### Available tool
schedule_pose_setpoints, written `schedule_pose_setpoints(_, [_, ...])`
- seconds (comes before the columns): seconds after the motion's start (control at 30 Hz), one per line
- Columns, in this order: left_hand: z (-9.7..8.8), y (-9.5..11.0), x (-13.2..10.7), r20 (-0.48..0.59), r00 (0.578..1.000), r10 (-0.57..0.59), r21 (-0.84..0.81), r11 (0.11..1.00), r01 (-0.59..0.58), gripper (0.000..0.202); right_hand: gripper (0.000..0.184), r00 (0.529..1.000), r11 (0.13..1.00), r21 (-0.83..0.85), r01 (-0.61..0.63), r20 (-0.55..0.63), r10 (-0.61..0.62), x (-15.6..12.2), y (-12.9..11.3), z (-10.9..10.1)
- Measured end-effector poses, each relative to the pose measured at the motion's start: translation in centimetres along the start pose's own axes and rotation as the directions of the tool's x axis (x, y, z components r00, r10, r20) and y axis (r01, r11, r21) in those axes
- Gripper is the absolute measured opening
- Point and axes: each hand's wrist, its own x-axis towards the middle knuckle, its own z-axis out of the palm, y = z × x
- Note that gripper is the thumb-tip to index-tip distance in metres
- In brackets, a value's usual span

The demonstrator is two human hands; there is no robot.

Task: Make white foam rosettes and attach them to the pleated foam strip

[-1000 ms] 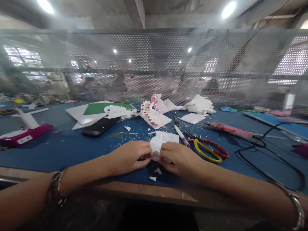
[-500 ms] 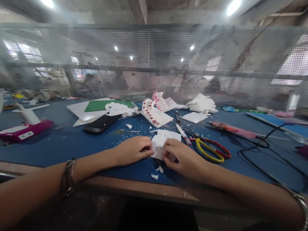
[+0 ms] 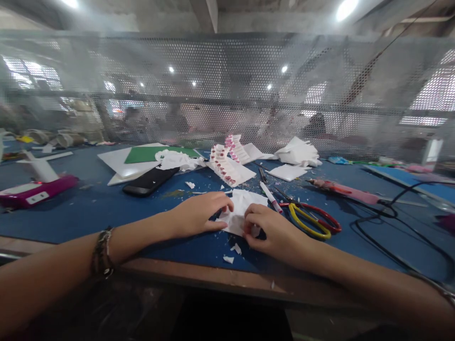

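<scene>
A crumpled white sheet, like thin paper or tissue [image 3: 237, 208], lies on the blue tabletop between my hands. My left hand [image 3: 199, 213] rests at its left edge, thumb and fingers apart, with the thumb tip touching the sheet. Over the sheet's right side my right hand [image 3: 272, 229] is curled with fingertips and thumb drawn together; whatever sits between them is too small and hidden to name. Just beyond that hand lie a white marker [image 3: 271, 197] and scissors [image 3: 309, 220] with red and yellow handles.
Beyond lie a black phone [image 3: 151, 182], white strips with red pieces [image 3: 231, 168] and stacked white sheets [image 3: 296, 152]. A pink hot-tool handle [image 3: 346, 191] with a black cable [image 3: 377, 219] is at right, a purple device [image 3: 39, 192] at left. A mesh screen [image 3: 220, 85] stands behind.
My left hand has lifted slightly and its thumb and fingers have spread apart. My right hand has shifted a little to the right, still curled over the white sheet.
</scene>
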Motion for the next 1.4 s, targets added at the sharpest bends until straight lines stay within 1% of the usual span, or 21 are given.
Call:
schedule_pose_setpoints(0.1, [0.0,0.5,0.2,0.011,0.987,0.16,0.003,0.987,-0.16,0.026,0.007,1.0,0.999,0.038,-0.005,0.006,0.004,-0.2,0.1,-0.2])
schedule_pose_setpoints(0.13, [0.1,0.6,0.3,0.028,0.98,0.197,-0.015,0.98,-0.197,0.025,0.007,1.0,0.999,0.048,-0.003,0.009,0.002,-0.2,0.2,-0.2])
schedule_pose_setpoints(0.2, [0.2,0.8,0.4,0.06,0.972,0.229,-0.053,0.973,-0.226,0.021,0.008,1.0,0.998,0.066,0.014,0.008,-0.014,-0.3,0.3,-0.3])
schedule_pose_setpoints(0.3, [0.3,1.0,0.7,0.075,0.973,0.218,-0.089,0.973,-0.211,0.017,0.009,1.0,0.998,0.065,0.02,0.013,-0.021,-0.4,0.4,-0.4])
schedule_pose_setpoints(0.43, [0.3,1.2,0.9,0.057,0.982,0.182,-0.133,0.976,-0.174,0.015,0.008,0.999,0.999,0.027,0.025,0.021,-0.026,-0.6,0.5,-0.5])
schedule_pose_setpoints(0.5, [0.2,1.3,0.8,0.061,0.98,0.19,-0.138,0.974,-0.18,0.014,0.007,0.998,0.997,0.033,0.065,0.003,-0.065,-0.8,0.7,-0.5])
schedule_pose_setpoints(0.6, [0.2,1.4,0.7,0.079,0.968,0.237,-0.151,0.963,-0.224,0.012,0.008,0.991,0.99,0.028,0.136,-0.01,-0.136,-1.1,1.0,-0.3])
schedule_pose_setpoints(0.67, [0.1,1.4,0.7,0.085,0.969,0.233,-0.179,0.96,-0.215,0.012,0.011,0.988,0.988,-0.006,0.156,-0.001,-0.156,-1.3,1.1,-0.2])
schedule_pose_setpoints(0.73, [0.1,1.5,0.6,0.081,0.978,0.191,-0.195,0.965,-0.172,0.012,0.012,0.987,0.987,-0.025,0.159,0.006,-0.159,-1.3,1.2,-0.2])
schedule_pose_setpoints(0.83, [0.0,1.5,0.7,0.068,0.988,0.141,-0.198,0.972,-0.125,0.011,0.009,0.99,0.99,0.015,0.142,0.008,-0.142,-1.1,1.0,-0.1])
schedule_pose_setpoints(0.93, [0.2,1.6,0.7,0.053,0.991,0.121,-0.244,0.964,-0.105,0.012,0.007,0.993,0.992,0.049,0.114,-0.017,-0.113,-0.9,0.8,0.1])
schedule_pose_setpoints(1.03, [0.4,1.7,0.7,0.04,0.994,0.102,-0.282,0.956,-0.086,0.01,0.011,0.994,0.994,0.035,0.104,-0.043,-0.102,-0.6,0.6,0.5])
schedule_pose_setpoints(1.17, [0.2,1.6,0.5,0.062,0.994,0.088,-0.292,0.954,-0.066,0.01,0.012,0.992,0.992,0.029,0.122,-0.033,-0.121,-0.3,0.5,0.9])
schedule_pose_setpoints(1.27, [0.0,1.3,0.0,0.078,0.994,0.082,-0.26,0.964,-0.059,0.01,0.014,0.989,0.99,0.024,0.141,-0.039,-0.14,-0.3,0.4,0.9])
schedule_pose_setpoints(1.4, [0.0,0.8,-0.7,0.061,0.996,0.059,-0.268,0.962,-0.04,0.011,0.007,0.989,0.991,0.0,0.131,-0.072,-0.13,-0.4,0.2,0.9])
